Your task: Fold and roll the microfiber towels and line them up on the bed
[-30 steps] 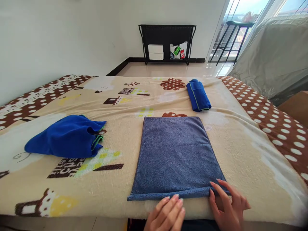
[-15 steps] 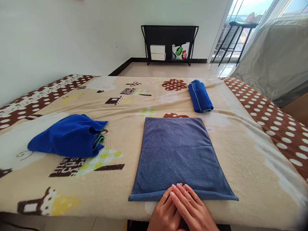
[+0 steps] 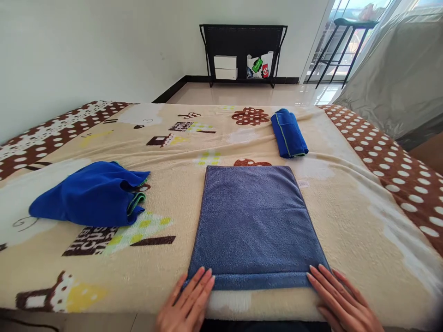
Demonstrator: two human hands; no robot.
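Cream printed plush blanket [image 3: 166,189], spread before us. On it: grey-blue rectangular plush towel [image 3: 256,221], near edge folded; bunched royal-blue cloth [image 3: 90,193], left; rolled royal-blue cloth [image 3: 289,133], beyond. Our left hand [image 3: 188,299] and right hand [image 3: 346,297] rest at the fold [image 3: 261,280]'s ends, fingers [image 3: 200,289] outstretched, unclenched.

Your left grip [image 3: 188,297] and your right grip [image 3: 346,297] are cut off by the lower edge; their fingers obscure the near corners of the grey-blue towel [image 3: 258,221]. The underside of its folded strip [image 3: 259,280] is hidden from you. The print on the white label [image 3: 303,183] is too small for you to read. The blue bundle [image 3: 86,196] covers part of the blanket's [image 3: 166,267] lettering. To your right, the side edge crops the plastic sheet [image 3: 401,74]; the pale shape [image 3: 368,12] above the stool [image 3: 356,23] is too indistinct to identify.
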